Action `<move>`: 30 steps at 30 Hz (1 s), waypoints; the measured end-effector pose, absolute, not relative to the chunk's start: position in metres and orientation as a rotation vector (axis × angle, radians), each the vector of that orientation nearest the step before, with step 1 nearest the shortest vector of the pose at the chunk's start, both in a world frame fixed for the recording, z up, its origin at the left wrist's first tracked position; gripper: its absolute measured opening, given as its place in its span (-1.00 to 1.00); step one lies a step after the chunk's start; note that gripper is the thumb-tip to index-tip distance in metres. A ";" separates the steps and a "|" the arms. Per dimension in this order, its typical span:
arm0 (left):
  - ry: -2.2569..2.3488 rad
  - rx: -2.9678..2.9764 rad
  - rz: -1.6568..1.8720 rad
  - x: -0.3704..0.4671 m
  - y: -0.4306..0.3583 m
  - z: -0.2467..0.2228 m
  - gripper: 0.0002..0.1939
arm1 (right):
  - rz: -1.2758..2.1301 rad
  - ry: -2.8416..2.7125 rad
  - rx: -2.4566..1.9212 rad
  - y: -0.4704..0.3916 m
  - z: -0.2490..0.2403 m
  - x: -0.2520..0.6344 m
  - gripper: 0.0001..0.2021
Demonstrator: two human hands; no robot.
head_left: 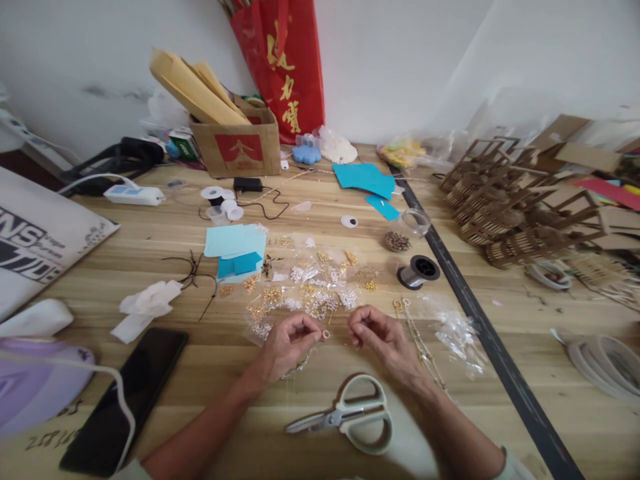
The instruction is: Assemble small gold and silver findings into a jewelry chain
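Between thumb and forefinger, my left hand (293,343) pinches a small round ring-like bead (326,334). Below that palm hangs part of a beaded strand (300,365), partly hidden by the fingers. My right hand (377,337) is closed in a pinch just to the right, apart from the bead; whatever its fingertips hold is too small to make out. Nearer me lie scissors (345,417) with pale handles, blades pointing left. Just beyond the hands, clear bags of gold and silver beads (320,300) are spread out. Beside my right wrist lies a beaded chain (420,340).
A wire spool (418,272) and a jar of beads (400,239) stand at right, near a dark strip (465,300). Clear plastic packets (460,337) lie nearby. A black phone (127,400) and crumpled tissue (147,307) are at left. Blue cards (235,247) lie beyond the tissue.
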State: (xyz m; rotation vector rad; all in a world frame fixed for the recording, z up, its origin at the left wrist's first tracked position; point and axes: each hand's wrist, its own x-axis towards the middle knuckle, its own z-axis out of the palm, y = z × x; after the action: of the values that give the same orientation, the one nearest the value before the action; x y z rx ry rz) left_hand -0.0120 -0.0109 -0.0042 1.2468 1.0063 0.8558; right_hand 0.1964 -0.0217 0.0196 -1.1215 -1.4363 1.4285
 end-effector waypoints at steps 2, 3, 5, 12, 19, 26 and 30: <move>1.007 1.256 0.847 -0.012 -0.011 -0.004 -0.81 | 1.438 -1.485 -1.138 -0.021 0.020 0.198 -0.68; 1.008 1.268 0.844 -0.013 -0.011 -0.003 -0.82 | 1.440 -1.517 -1.145 -0.021 0.020 0.198 -0.68; 1.002 1.307 0.854 -0.013 -0.011 -0.002 -0.84 | 1.442 -1.581 -1.155 -0.021 0.020 0.199 -0.68; 1.003 1.567 0.868 -0.014 -0.012 -0.001 -0.89 | 1.351 -1.704 -1.208 -0.021 0.023 0.199 -0.73; 1.018 1.678 0.870 -0.014 -0.012 0.002 -0.88 | 1.244 -1.814 -1.209 -0.019 0.022 0.201 -0.78; 1.015 1.695 0.873 -0.013 -0.013 0.005 -0.89 | 1.204 -1.874 -1.160 -0.019 0.018 0.199 -0.77; 0.997 1.690 0.866 -0.012 -0.014 0.006 -0.89 | 1.233 -1.867 -1.162 -0.021 0.014 0.197 -0.79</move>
State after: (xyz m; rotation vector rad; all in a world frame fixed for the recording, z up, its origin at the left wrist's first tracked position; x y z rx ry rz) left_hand -0.0119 -0.0136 0.0058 1.6897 0.9970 0.8664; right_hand 0.1972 -0.0208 0.0143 -1.1624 -1.8671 1.2326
